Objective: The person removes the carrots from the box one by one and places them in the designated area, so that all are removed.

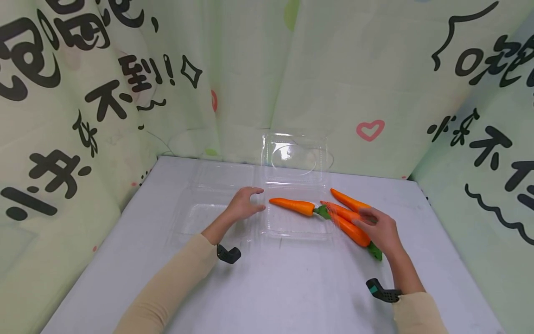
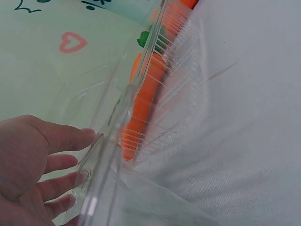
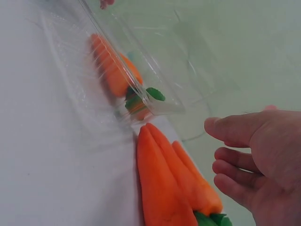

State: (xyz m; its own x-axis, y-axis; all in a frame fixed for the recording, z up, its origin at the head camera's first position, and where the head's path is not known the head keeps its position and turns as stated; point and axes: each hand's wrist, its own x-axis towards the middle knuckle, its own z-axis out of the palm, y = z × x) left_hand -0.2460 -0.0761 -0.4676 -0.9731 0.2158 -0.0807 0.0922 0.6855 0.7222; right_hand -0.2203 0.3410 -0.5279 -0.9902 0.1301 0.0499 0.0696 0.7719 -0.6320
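Observation:
A clear plastic box (image 1: 271, 229) with its lid (image 1: 267, 162) raised stands mid-table, one orange carrot (image 1: 292, 205) with a green top lying inside. At its left side is my left hand (image 1: 243, 205), thumb and fingers apart; the left wrist view shows the fingertips (image 2: 81, 178) beside the clear wall, and whether they touch is unclear. To the right of the box lie three more carrots (image 1: 352, 230), close together with their tips toward it. Over them hovers my right hand (image 1: 381, 229), its fingers loosely bent; in the right wrist view the right hand (image 3: 268, 165) holds nothing.
Another clear plastic box (image 1: 196, 232) lies open to the left, partly behind the left forearm. A pale printed curtain (image 1: 325, 93) encloses the white table (image 1: 292, 287) at the back and both sides. Each wrist wears a black device (image 1: 228, 254).

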